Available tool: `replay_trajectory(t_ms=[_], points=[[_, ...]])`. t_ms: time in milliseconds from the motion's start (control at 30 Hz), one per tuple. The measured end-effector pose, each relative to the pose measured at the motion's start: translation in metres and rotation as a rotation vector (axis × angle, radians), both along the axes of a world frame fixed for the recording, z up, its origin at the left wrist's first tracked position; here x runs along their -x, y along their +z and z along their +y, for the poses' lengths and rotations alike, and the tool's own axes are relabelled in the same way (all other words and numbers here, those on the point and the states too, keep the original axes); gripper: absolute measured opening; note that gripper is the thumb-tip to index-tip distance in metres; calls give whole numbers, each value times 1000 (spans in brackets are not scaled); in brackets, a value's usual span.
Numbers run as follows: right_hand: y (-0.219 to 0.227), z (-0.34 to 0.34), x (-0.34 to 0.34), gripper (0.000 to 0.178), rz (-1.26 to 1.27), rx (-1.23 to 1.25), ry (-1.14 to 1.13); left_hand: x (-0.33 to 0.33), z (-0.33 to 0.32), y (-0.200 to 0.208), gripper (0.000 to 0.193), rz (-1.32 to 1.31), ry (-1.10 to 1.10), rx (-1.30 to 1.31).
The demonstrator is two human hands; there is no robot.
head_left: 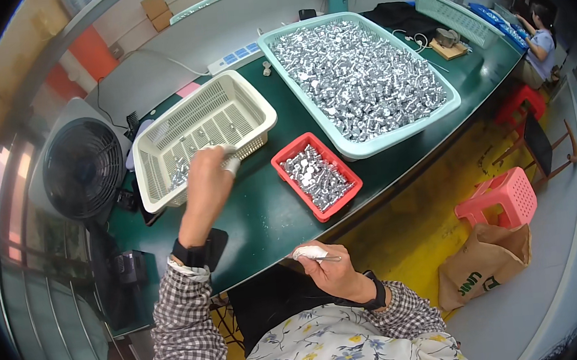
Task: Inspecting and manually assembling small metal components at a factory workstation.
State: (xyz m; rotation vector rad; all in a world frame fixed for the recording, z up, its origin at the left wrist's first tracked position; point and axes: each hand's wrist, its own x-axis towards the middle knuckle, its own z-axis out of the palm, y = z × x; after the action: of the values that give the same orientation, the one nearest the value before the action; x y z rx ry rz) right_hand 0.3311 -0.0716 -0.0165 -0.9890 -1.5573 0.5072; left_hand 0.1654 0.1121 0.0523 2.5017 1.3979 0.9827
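Note:
My left hand is over the near wall of a cream plastic basket. White covers sit on its fingertips; thumb and forefinger look apart, with nothing visible between them. Small shiny metal parts lie in the basket's left end, with a few scattered on its floor. Just off the table's front edge, my right hand is closed around a thin metal rod-like tool. White covering wraps its fingers too, and whatever else they hold is hidden. Between the baskets, a red bin holds many similar metal parts.
A large pale-blue basket heaped with metal parts stands on the green table. Left are a fan and a dark phone; a power strip lies behind. Pink stool and paper bag stand right. Another person sits far right.

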Motion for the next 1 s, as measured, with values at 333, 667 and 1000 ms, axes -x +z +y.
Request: replay_trajectory(t_ms=[333, 667, 1000], points=[[-4, -11, -27, 8, 6, 54, -19, -104, -23, -24, 12, 150, -386, 274], [-4, -19, -44, 7, 12, 55, -25, -120, -26, -36, 18, 194, -382, 251], [5, -17, -6, 5, 65, 127, 44, 5, -93, 4, 23, -181, -173, 401]])
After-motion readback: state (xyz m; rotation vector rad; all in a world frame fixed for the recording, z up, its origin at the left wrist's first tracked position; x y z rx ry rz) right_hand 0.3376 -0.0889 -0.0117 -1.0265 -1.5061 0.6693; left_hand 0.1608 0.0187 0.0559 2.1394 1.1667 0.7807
